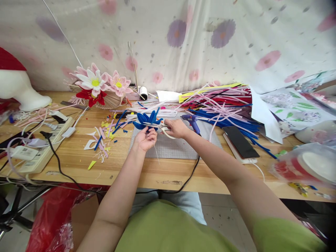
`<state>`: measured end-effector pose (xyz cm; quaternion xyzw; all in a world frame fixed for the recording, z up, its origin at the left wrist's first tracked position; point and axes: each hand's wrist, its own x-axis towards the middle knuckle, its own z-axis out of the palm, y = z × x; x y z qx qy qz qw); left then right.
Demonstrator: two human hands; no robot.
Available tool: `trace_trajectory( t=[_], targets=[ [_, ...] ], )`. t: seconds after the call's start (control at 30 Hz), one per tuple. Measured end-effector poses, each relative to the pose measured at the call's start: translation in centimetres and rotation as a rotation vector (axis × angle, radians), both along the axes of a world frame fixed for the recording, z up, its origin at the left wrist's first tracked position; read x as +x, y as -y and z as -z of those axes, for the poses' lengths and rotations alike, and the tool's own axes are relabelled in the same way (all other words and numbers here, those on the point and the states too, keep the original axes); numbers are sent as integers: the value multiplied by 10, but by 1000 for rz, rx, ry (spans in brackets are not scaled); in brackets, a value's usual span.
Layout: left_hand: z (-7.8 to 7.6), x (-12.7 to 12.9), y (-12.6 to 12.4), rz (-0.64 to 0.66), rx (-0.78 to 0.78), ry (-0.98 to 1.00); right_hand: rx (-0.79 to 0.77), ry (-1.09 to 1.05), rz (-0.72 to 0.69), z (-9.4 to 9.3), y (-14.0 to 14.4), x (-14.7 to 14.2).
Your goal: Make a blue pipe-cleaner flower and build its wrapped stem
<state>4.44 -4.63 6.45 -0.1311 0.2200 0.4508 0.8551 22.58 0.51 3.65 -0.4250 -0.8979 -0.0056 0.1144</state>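
Observation:
My left hand (145,139) is closed around the base of a blue pipe-cleaner flower (147,118), its pointed petals spreading above my fingers. A thin pale strand (156,153) hangs below that hand. My right hand (175,128) grips scissors (165,130) with cream handles. Their metal blades point left and lie across the lower petals of the flower; whether they are cutting anything I cannot tell. Both hands are above a grey gridded cutting mat (175,150). Just right of my right hand lies a blue glue gun (193,122) on the mat.
Pipe-cleaner scraps (105,134) litter the table left of the mat. Finished pink, white and red flowers (96,84) stand behind. Bundled pipe cleaners (220,99) lie at the back right, near a phone (240,141). A power strip (48,145) with cables sits left; a black cord (193,176) crosses the front edge.

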Motion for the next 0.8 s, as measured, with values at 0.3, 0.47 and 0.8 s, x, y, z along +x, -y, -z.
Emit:
trace_trajectory(
  t=[0.3, 0.47, 0.8],
  targets=[
    [2, -14, -3, -76, 54, -37, 9, -178, 134, 9, 12, 13],
    [9, -22, -4, -113, 103, -73, -60, -101, 332, 28, 26, 22],
    [13, -23, 0, -112, 194, -159, -278, 122, 379, -20, 21, 17]
  ],
)
